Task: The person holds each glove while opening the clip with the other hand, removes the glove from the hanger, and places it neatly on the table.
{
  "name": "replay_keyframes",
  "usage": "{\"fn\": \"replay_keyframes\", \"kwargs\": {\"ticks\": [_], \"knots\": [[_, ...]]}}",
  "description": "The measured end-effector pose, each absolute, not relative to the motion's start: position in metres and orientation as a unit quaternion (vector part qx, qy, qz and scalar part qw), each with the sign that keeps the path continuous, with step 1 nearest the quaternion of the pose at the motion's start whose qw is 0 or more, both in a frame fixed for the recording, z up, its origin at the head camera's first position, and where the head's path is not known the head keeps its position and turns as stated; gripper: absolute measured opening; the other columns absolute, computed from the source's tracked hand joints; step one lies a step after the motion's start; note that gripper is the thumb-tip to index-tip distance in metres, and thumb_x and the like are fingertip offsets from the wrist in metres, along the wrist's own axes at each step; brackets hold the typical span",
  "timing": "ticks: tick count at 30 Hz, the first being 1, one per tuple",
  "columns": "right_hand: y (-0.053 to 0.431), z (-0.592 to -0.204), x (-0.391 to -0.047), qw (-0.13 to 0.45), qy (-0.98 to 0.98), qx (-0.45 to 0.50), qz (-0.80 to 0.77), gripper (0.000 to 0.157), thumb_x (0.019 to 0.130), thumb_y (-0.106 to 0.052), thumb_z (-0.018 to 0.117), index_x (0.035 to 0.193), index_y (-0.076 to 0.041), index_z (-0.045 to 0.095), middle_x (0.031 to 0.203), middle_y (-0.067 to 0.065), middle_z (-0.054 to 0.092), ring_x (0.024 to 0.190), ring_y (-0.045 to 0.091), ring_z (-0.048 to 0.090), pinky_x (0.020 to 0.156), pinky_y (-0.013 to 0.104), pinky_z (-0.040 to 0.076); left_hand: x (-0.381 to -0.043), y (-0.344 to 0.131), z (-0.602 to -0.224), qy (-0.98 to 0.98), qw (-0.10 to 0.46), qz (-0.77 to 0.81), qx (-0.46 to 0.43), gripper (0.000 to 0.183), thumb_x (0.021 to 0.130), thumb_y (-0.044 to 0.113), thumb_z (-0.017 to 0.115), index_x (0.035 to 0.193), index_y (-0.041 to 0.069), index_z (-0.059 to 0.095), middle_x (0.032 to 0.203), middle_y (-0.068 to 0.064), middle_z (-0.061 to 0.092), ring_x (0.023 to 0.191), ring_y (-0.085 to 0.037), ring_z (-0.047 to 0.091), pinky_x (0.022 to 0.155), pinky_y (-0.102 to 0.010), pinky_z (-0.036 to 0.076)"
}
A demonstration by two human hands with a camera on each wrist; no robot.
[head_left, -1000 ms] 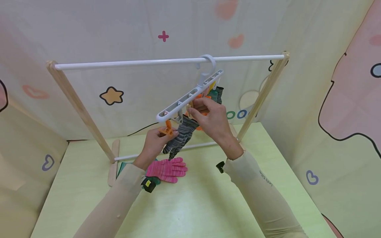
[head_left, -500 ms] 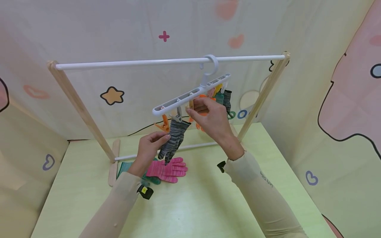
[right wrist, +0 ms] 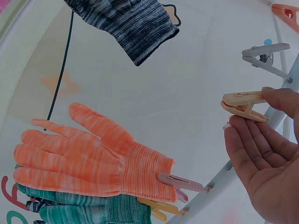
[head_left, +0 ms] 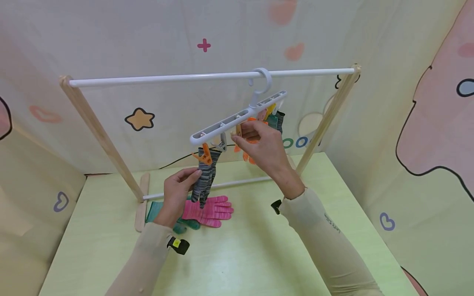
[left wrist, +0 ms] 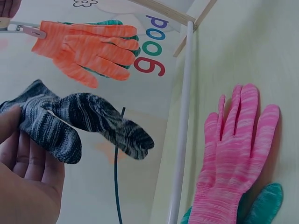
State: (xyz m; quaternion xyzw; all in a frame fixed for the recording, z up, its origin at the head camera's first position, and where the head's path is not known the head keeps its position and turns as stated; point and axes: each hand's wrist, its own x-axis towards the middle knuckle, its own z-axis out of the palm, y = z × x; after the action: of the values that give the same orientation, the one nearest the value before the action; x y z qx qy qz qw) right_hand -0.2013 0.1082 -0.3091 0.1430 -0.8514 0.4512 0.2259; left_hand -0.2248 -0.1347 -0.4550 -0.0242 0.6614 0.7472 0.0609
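A dark grey striped knit glove (head_left: 205, 181) hangs fingers down from my left hand (head_left: 177, 192), pinched between thumb and fingers. In the right wrist view its cuff is loose, away from the clips. My right hand (head_left: 267, 150) pinches a beige clip (right wrist: 240, 99) under the white hanger (head_left: 216, 132), thumb on one handle and fingers on the other. On the hanger's near end are an orange clip (head_left: 205, 155), overlapping the glove in the head view, and a grey clip (right wrist: 261, 60); neither holds anything in the right wrist view.
An orange glove (right wrist: 88, 158) hangs from a pink clip (right wrist: 182, 182), with a green glove (right wrist: 103, 210) at a yellow clip (right wrist: 161, 206) behind. The hanger hooks over a white rod (head_left: 166, 78). A pink glove (head_left: 209, 211) overlaps a teal glove (head_left: 153, 209) on the table.
My left hand has let go of the orange clip, taken the grey glove, and drawn it left and slightly down, out from the grey clip. The hanger has turned slightly. My right hand stays put.
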Motion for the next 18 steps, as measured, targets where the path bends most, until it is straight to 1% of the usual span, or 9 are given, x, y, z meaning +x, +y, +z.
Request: {"fn": "replay_keyframes", "kwargs": {"ticks": [10,13,18], "knots": [[0.109,-0.309,-0.201,0.223,-0.854,0.142,0.448,0.032,0.092,-0.007,0.085,0.119,0.005,0.072,0.107,0.015,0.076,0.093,0.026,0.076,0.088,0.038,0.062,-0.217,-0.144,-0.462,0.62,0.036,0.781,-0.064,0.036,0.098,0.021,0.08,0.125,-0.002,0.073,0.096,0.003,0.078,0.084,-0.014,0.072,0.08,-0.028,0.061],[0.109,-0.309,-0.201,0.224,-0.854,0.142,0.447,0.032,0.092,-0.007,0.085,0.119,0.005,0.072,0.107,0.015,0.076,0.093,0.026,0.076,0.088,0.038,0.062,-0.214,-0.147,-0.465,0.605,0.032,0.791,-0.079,0.035,0.099,0.019,0.079,0.125,-0.002,0.072,0.094,0.005,0.078,0.086,-0.014,0.073,0.082,-0.029,0.061],[0.109,-0.308,-0.201,0.225,-0.853,0.143,0.449,0.032,0.092,-0.007,0.085,0.118,0.005,0.072,0.106,0.014,0.076,0.093,0.026,0.076,0.088,0.037,0.062,-0.209,-0.151,-0.468,0.583,0.026,0.804,-0.113,0.034,0.1,0.021,0.078,0.126,-0.001,0.07,0.092,0.007,0.077,0.087,-0.011,0.074,0.085,-0.028,0.061]]}}
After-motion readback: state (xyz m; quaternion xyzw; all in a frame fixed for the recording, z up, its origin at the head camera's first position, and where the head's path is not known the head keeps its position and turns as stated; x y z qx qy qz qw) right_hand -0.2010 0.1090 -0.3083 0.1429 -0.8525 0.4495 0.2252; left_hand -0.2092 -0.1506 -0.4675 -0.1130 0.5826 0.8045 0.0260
